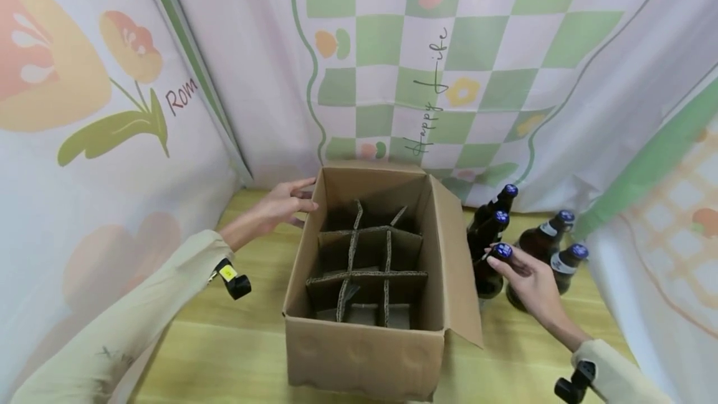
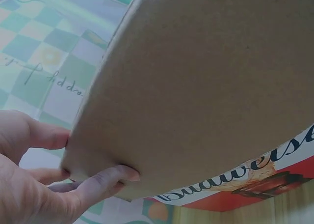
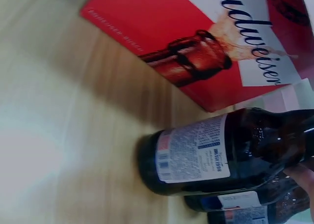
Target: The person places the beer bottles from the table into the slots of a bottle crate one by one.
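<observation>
An open-topped cardboard box (image 1: 364,354) stands in the middle of the table, its inside split by cardboard dividers (image 1: 367,277). At the box's far left corner, my left hand (image 1: 283,204) grips the edge; in the left wrist view its thumb (image 2: 115,177) lies on the plain side face. My right hand (image 1: 533,285), right of the box, holds a dark beer bottle (image 1: 489,279) by the neck below its blue cap. That bottle shows a pale back label (image 3: 194,150) in the right wrist view and stands upright, its base close over the wood.
Behind the held bottle stand two more bottles (image 1: 482,229), and another two (image 1: 541,239) are to the right, partly behind my right hand. A box flap (image 1: 457,260) slants out toward the bottles. Printed curtains (image 1: 381,42) hang behind the wooden table (image 1: 224,341).
</observation>
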`<state>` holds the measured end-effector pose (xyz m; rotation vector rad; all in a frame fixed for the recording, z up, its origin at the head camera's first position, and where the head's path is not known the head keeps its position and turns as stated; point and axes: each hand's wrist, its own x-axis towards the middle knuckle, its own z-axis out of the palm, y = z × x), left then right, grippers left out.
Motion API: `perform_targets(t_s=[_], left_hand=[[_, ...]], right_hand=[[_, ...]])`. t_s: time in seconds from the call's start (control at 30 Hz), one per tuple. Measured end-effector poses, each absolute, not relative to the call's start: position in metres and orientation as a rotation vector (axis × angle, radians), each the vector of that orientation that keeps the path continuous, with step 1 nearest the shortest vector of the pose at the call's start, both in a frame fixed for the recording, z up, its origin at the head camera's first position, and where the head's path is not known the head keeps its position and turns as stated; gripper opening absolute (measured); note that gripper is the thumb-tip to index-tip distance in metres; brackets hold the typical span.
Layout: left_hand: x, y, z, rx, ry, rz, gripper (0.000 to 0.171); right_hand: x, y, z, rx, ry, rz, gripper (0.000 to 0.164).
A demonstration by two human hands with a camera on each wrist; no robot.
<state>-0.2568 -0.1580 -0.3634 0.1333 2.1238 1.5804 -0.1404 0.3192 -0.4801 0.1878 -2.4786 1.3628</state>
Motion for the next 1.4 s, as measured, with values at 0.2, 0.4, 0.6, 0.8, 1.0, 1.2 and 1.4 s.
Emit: perform_targets(t_s=[0.2, 0.4, 0.6, 0.8, 1.0, 1.2, 1.4], left_hand=[[-0.258, -0.157, -0.36, 0.117, 2.156, 1.555, 0.081], [-0.255, -0.159, -0.358, 0.114, 2.184, 1.535, 0.081], [-0.257, -0.159, -0.359, 0.115, 2.187, 1.534, 0.081], [-0.257, -0.157, -0.359, 0.123, 2.186, 1.528, 0.08], [-0.255, -0.154, -0.359, 0.122, 2.171, 1.557, 0.081], [-0.253, -0.154, -0.362, 0.109, 2.169, 1.578, 0.084], [-0.255, -0.154, -0.359, 0.135, 2.161, 1.551, 0.083]], right_hand=[[-0.15, 0.322, -0.462, 0.013, -2.605, 1.305, 0.033], [-0.162, 0.324, -0.434, 0.042, -2.622, 1.2, 0.039], [-0.174, 0.329, -0.4, 0.043, -2.677, 1.139, 0.04], [-0.18, 0.334, -0.366, -0.037, -2.797, 1.103, 0.072], [-0.18, 0.341, -0.339, -0.076, -2.803, 1.076, 0.071], [-0.173, 0.333, -0.312, -0.118, -2.704, 1.192, 0.058], [-0.169, 0.312, -0.285, -0.102, -2.462, 1.332, 0.044]])
